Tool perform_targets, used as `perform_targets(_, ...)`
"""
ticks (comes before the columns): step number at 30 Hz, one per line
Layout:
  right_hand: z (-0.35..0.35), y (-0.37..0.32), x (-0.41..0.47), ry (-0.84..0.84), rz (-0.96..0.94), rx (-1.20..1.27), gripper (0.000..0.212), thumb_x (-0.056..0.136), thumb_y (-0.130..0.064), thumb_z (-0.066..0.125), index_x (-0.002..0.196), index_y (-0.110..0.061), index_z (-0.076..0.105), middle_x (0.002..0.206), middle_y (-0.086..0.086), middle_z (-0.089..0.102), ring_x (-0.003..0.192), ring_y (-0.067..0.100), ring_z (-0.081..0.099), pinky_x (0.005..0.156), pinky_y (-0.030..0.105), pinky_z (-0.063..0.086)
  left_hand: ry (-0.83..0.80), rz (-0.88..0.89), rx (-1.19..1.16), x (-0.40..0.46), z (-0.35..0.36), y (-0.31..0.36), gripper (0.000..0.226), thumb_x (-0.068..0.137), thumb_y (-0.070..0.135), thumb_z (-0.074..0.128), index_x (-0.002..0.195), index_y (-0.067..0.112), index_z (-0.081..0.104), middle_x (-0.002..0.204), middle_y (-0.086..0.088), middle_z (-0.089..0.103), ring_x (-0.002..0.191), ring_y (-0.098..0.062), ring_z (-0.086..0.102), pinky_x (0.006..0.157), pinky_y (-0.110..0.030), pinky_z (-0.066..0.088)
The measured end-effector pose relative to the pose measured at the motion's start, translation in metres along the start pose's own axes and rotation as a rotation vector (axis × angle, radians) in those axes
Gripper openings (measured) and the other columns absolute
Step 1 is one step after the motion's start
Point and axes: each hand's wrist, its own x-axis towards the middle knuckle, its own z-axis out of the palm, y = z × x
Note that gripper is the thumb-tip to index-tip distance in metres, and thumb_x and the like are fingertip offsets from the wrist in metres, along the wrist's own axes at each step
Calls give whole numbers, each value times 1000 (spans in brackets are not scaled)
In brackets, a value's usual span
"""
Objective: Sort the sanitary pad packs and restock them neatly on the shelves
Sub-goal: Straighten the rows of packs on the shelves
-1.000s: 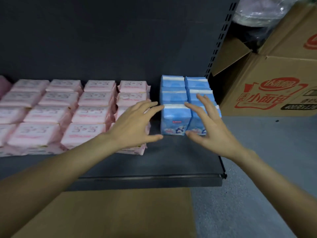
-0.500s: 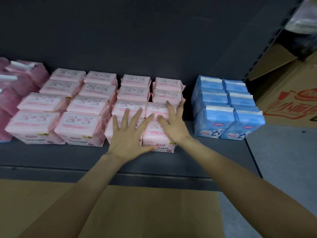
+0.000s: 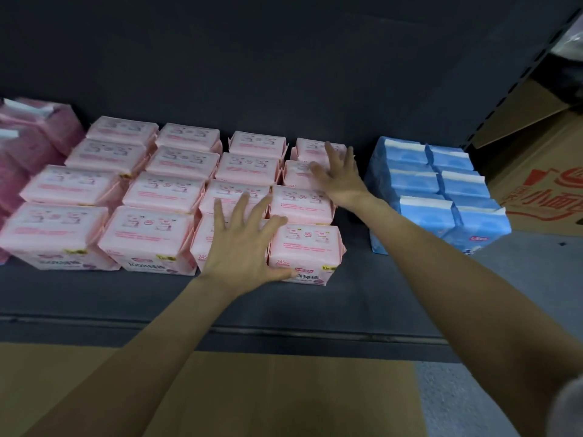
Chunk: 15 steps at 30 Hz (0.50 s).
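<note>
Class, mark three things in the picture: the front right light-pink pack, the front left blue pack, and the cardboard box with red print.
front right light-pink pack (image 3: 304, 244), head view, top face.
front left blue pack (image 3: 421, 212), head view, top face.
cardboard box (image 3: 536, 197), head view, printed side.

Both forearms run bare from the bottom edge right up to the wrists, with no sleeve, watch or band on them. The left hand (image 3: 243, 247) and right hand (image 3: 340, 178) carry no gloves and no rings. A blurred grey scrap of fabric (image 3: 571, 405) shows bottom right.
</note>
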Motion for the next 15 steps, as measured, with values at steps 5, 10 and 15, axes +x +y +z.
perform_targets(5,20,-8,16,-120,-41,-48,63,97,-51,31,153,-29,10,157,4,-24,142,28,-26,119,46,-1,-32,61,-36,6,4,-5,106,69,84,44,150,36,-7,158,16,-12,146,-23,-16,113,-62,-5)
perform_targets(10,18,-26,14,-206,-74,62,65,99,-49,33,153,-30,2,154,2,-31,142,24,-27,116,45,-5,-59,61,-36,7,6,-7,108,71,84,42,149,35,-14,157,15,-17,145,-25,-20,113,-61,-8)
perform_targets(15,10,-31,3,-160,-102,-80,69,95,-62,23,151,-34,-5,156,8,-25,143,33,-22,115,50,-10,-73,58,-52,6,5,-6,104,75,79,44,150,33,-13,158,13,-17,144,-26,-22,112,-61,-10)
